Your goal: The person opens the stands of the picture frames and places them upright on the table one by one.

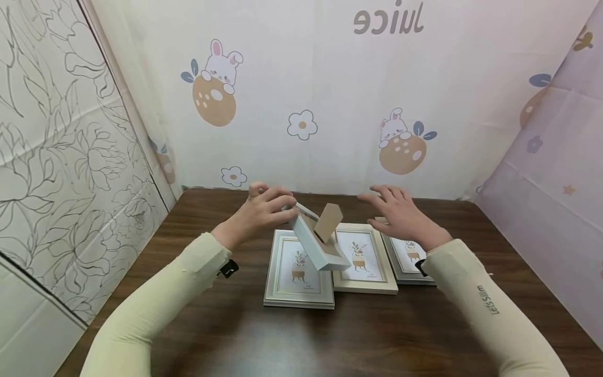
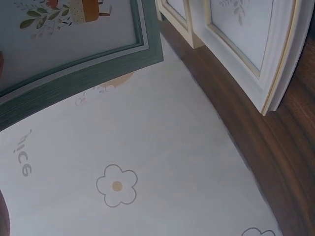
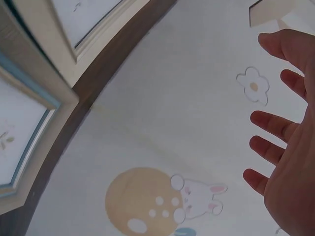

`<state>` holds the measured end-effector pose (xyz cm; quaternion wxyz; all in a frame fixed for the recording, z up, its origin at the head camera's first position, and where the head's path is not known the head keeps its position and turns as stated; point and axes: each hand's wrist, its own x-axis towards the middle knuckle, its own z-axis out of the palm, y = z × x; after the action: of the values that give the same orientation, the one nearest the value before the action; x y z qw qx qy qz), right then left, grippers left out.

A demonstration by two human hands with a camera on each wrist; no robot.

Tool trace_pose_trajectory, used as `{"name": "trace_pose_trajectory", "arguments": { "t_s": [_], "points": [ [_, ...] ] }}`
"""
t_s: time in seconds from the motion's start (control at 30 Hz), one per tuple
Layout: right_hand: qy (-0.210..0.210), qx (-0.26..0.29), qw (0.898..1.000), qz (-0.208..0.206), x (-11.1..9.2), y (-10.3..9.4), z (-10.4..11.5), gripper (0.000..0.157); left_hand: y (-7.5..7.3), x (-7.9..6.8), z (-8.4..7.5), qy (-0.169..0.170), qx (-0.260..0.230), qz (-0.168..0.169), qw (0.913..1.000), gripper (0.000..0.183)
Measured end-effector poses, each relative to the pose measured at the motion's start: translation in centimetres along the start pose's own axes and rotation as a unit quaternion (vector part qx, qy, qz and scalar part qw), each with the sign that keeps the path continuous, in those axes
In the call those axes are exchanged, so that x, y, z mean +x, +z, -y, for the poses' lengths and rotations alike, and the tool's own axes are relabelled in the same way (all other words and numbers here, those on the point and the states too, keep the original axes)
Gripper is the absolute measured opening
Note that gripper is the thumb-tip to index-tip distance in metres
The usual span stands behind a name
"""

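1. Head view, centre: the left hand (image 1: 261, 212) grips the upper left edge of a tilted picture frame (image 1: 308, 235), its back and brown stand flap (image 1: 330, 220) facing the camera. Whether its lower corner touches the frames behind it, I cannot tell.
2. Head view, right of centre: the right hand (image 1: 400, 217) is spread, its fingers apart, above the lying frames.
3. Head view, centre to right: a white frame (image 1: 299, 272), a cream frame (image 1: 360, 256) and a grey-edged frame (image 1: 407, 254) lie in a row on the brown table (image 1: 226, 324). Each shows a potted-plant print; on the white and cream ones, tiny lettering at the print's lower right is too small to read.
4. Head view, writing: "Juice" (image 1: 388, 18) appears mirrored at the top of the patterned cloth (image 1: 348, 73). The right sleeve (image 1: 476, 293), lower right, carries dark letters that look like "LetsSlim".
5. Left wrist view: the tilted picture frame fills the upper left, showing a green border and its plant print. Only slivers of the left hand enter at the left edge. Sideways grey letters, "Juice" again, sit at middle left; the white frame stands out at upper right.
6. Right wrist view: the right hand spreads along the right side; two frame corners occupy the upper left and left, and a rabbit with an orange fruit (image 3: 142, 201) is printed below centre.
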<state>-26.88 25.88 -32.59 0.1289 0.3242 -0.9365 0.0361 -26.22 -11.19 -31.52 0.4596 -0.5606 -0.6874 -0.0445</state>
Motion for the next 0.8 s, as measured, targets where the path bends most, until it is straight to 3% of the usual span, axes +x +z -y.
{"name": "trace_pose_trajectory", "arguments": {
  "t_s": [0.43,0.8],
  "points": [
    [0.042,-0.014,0.999,0.006,-4.0,0.2,-2.8,0.061,-0.3,0.1,0.2,-0.012,-0.002,-0.007,0.9999,0.047],
    [0.053,-0.009,0.999,-0.002,-4.9,0.5,-3.3,0.063,-0.3,0.2,0.3,-0.031,-0.014,-0.014,0.9993,0.050]
  ]
}}
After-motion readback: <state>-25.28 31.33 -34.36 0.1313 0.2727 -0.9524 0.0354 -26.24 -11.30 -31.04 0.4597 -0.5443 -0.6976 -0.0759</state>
